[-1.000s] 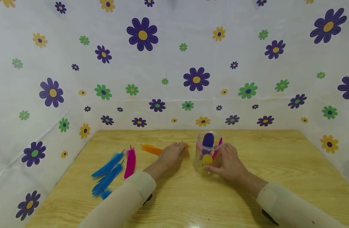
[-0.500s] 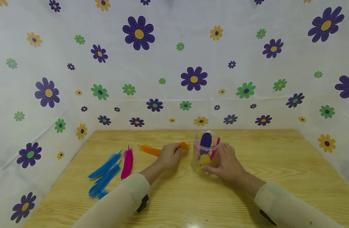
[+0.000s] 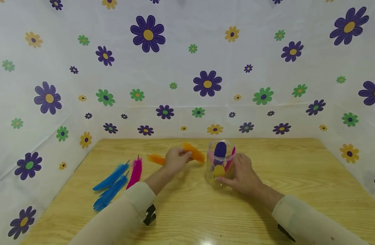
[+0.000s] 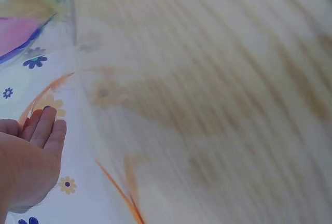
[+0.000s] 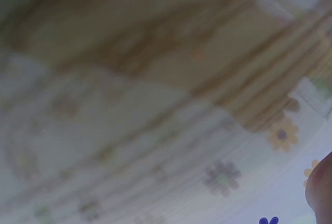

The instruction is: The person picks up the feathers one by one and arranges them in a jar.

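Observation:
My left hand [image 3: 175,160] pinches an orange feather [image 3: 194,152] between thumb and fingers, raised off the table left of a clear plastic jar [image 3: 210,177]. The feather's bare quill end points toward the jar. A purple feather [image 3: 219,151], a pink feather [image 3: 230,163] and a yellow feather [image 3: 219,171] stand inside the jar. My right hand [image 3: 246,175] grips the jar's right side, thumb across its front. In the left wrist view the held feather shows edge-on above the left hand [image 4: 33,162]. Only a sliver of the right hand [image 5: 322,195] enters the right wrist view.
Another orange feather [image 3: 156,159] lies behind my left wrist, partly covered by the hand. A pink feather [image 3: 135,172] and blue feathers [image 3: 109,194] lie further left on the wooden table [image 3: 211,214]. A white flowered cloth [image 3: 163,68] encloses the back and sides.
My left hand has picked the orange feather up off the table and drawn it slightly left, turning its broad end upward. The right hand keeps its grip on the jar.

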Demonstrator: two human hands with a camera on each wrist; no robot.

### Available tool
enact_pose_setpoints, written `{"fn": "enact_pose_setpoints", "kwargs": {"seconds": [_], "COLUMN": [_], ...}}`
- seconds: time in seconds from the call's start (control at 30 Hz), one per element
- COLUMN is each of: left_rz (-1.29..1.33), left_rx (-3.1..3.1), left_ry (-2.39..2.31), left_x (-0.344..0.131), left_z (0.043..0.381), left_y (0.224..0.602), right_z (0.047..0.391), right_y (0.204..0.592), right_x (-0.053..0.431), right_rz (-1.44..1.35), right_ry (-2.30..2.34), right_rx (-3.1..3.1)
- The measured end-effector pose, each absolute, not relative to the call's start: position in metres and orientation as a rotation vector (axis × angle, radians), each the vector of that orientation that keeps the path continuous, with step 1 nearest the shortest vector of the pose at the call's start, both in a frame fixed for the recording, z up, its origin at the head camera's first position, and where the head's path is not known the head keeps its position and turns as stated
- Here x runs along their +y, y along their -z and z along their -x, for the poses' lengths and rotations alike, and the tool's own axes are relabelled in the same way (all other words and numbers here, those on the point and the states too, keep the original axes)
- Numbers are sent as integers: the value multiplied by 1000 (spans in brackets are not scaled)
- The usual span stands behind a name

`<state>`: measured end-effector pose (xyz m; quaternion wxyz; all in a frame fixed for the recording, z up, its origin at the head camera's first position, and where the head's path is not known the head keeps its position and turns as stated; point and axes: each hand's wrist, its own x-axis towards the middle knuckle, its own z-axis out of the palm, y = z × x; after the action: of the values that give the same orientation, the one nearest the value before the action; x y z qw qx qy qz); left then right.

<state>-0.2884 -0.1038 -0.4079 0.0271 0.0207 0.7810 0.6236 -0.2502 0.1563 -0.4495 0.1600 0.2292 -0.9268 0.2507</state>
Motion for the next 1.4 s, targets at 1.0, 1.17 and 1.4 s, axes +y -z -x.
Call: {"fn": "enact_pose_setpoints", "kwargs": {"seconds": [1.0, 1.17, 1.4], "left_rz": [-96, -106, -115], "left_rx": [2216, 2238, 2210], "left_ry": [-2014, -2006, -2076], "left_x": [-124, -124, -122], "left_z": [276, 276, 279], "left_y": [330, 321, 302], "right_z": [251, 251, 249], "right_y": [449, 447, 446], "right_x": [157, 158, 158], "right_rz": [-694, -698, -685], "right_ry": [-734, -724, -729], "right_rx": [-2620, -2631, -2645]}}
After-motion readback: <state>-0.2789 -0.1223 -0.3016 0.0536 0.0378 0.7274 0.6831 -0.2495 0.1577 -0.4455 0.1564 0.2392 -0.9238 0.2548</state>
